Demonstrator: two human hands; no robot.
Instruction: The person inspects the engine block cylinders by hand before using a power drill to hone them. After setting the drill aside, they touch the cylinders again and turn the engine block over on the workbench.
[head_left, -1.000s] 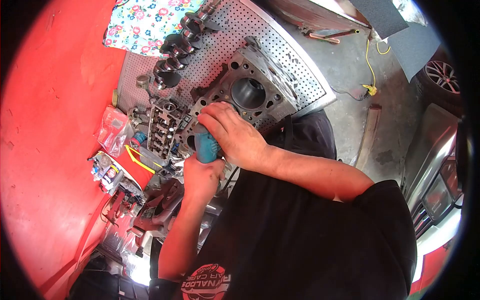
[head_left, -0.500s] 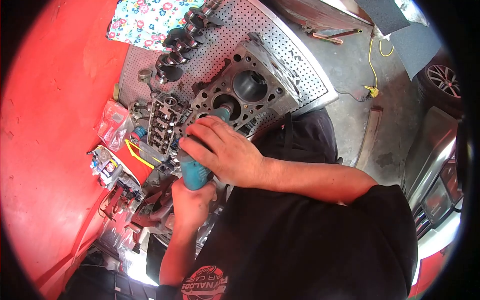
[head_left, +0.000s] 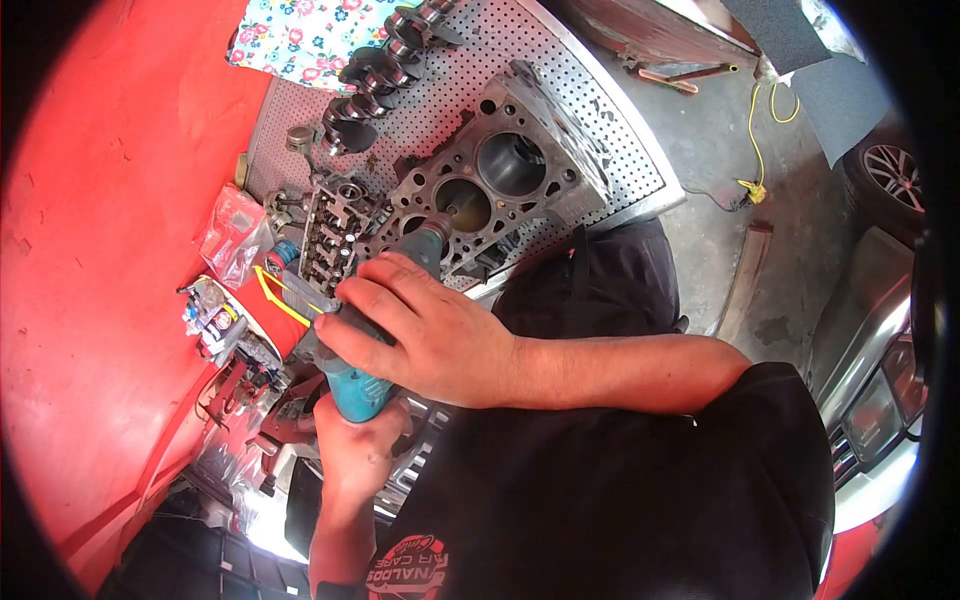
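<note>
A teal power drill (head_left: 358,392) is held in both of my hands. My left hand (head_left: 358,445) wraps around its rear end, low in the view. My right hand (head_left: 435,335) lies over the top of its body, fingers curled around it. The drill's chuck (head_left: 438,226) points at the middle bore of a metal engine block (head_left: 540,185). Inside that cylinder bore (head_left: 464,208), a shaft end shows in front of the chuck; the rest of the tool is hidden. Another large bore (head_left: 512,165) lies beside it.
The block stands on a perforated metal bench (head_left: 625,150). A crankshaft (head_left: 375,80) lies near a floral cloth (head_left: 300,45). Left of the block are a cylinder head (head_left: 332,235), a piston (head_left: 298,138) and a plastic bag (head_left: 235,235). A yellow cord (head_left: 755,130) runs across the floor.
The drill and both hands have moved down and left, towards my body. The chuck has backed away from the middle bore, and more of the bore shows.
</note>
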